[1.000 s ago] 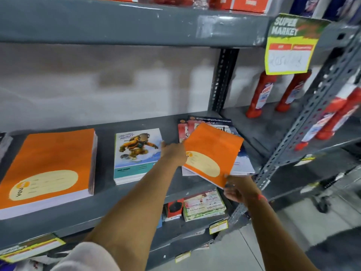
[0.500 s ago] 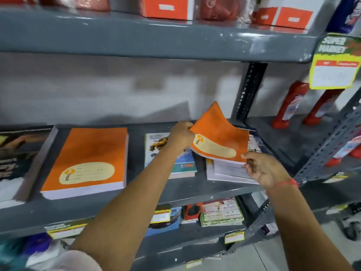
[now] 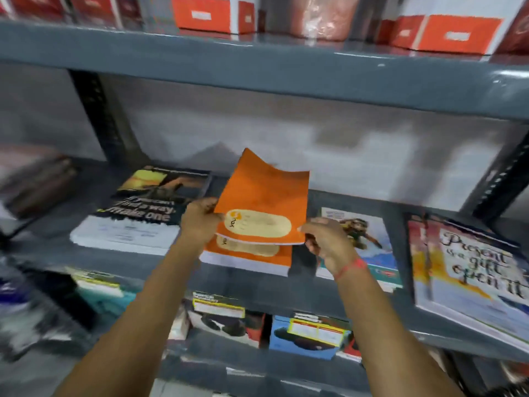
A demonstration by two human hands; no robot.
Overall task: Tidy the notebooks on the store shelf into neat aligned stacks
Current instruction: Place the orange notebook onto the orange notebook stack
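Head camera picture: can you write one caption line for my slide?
Both hands, left and right, hold an orange notebook over the matching orange stack.

Grey metal shelving [image 3: 257, 73] on slotted dark uprights [image 3: 100, 110] stands against a pale, blotchy wall [image 3: 343, 156].

A grey metal shelf [image 3: 148, 263] carries four notebook stacks side by side. From left: a dark quote-cover stack [image 3: 134, 222], an orange stack [image 3: 249, 255], an astronaut-cover stack [image 3: 369, 247], and a "Present is a gift" stack [image 3: 469, 282].
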